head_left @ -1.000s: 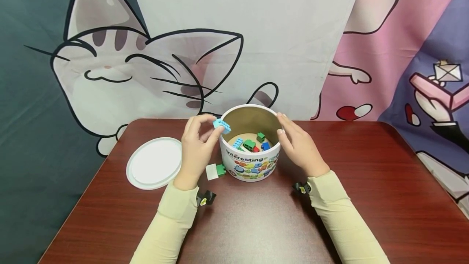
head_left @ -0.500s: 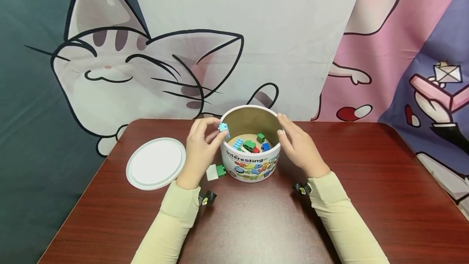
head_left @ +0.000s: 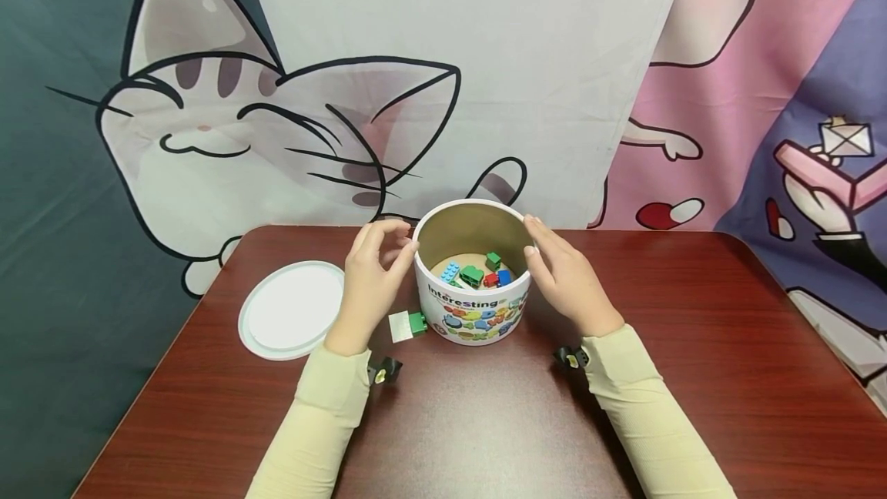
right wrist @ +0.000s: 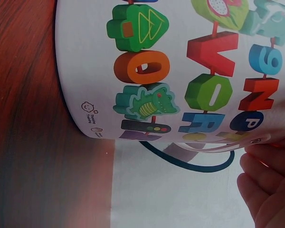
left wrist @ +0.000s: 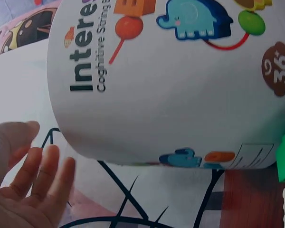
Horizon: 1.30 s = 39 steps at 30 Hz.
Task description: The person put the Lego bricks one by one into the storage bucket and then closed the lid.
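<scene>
A white round bucket (head_left: 471, 316) printed with "Interesting" stands on the table with its top uncovered. Inside it lie a light blue brick (head_left: 450, 272), green bricks (head_left: 472, 276), a red brick (head_left: 490, 280) and a dark blue brick (head_left: 504, 277). My left hand (head_left: 370, 276) hovers at the bucket's left rim, nothing between its fingers; the left wrist view shows those loosely bent fingers (left wrist: 50, 166) apart from the wall. My right hand (head_left: 570, 279) rests on the right side of the rim, fingers extended; its fingertips meet the rim in the right wrist view.
A round white lid (head_left: 291, 310) lies on the table (head_left: 693, 329) to the left. Beside the bucket's lower left sit a white brick (head_left: 399, 326) and a green brick (head_left: 417, 323), end to end. A cartoon-printed cloth (head_left: 554, 60) hangs behind the table.
The light blue brick that my left hand held at the rim has left its fingers, and the hand has drawn slightly left. Bricks in the bucket have shifted a little. My right hand stays put.
</scene>
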Available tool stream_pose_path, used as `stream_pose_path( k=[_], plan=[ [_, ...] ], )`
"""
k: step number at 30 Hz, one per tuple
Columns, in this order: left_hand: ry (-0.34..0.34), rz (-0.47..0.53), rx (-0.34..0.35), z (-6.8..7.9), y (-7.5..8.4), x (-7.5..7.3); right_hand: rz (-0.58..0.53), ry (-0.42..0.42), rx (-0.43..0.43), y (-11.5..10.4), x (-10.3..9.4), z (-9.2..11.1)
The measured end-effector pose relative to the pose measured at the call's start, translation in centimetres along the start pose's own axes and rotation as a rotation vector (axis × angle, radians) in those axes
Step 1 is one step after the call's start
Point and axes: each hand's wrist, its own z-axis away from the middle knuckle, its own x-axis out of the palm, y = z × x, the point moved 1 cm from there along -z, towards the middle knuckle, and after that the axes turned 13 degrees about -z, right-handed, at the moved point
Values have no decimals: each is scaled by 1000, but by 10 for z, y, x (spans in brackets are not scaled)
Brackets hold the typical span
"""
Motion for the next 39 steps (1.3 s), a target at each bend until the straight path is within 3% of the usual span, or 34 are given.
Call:
stream_pose_path(
  k=[10, 16, 21, 24, 30, 39],
  plan=[
    [-222, -179, -160, -3, -17, -12, -8, 3, -1, 0, 0, 1],
    [-464, -307, -181, -2, -30, -15, -9, 2, 2, 0, 0, 1],
    [-698, -349, -173, 1, -40, -12, -9, 1, 4, -1, -1, 1],
    [-803, -381, -166, 4, -44, -10, -11, -1, 7, -1, 0, 1],
    [-900, -416, -185, 8, -49, -7, -12, 0, 9, -1, 0, 1],
    [-985, -448, -150, 11, -51, -5, -15, 3, 11, 0, 0, 1]
  ],
)
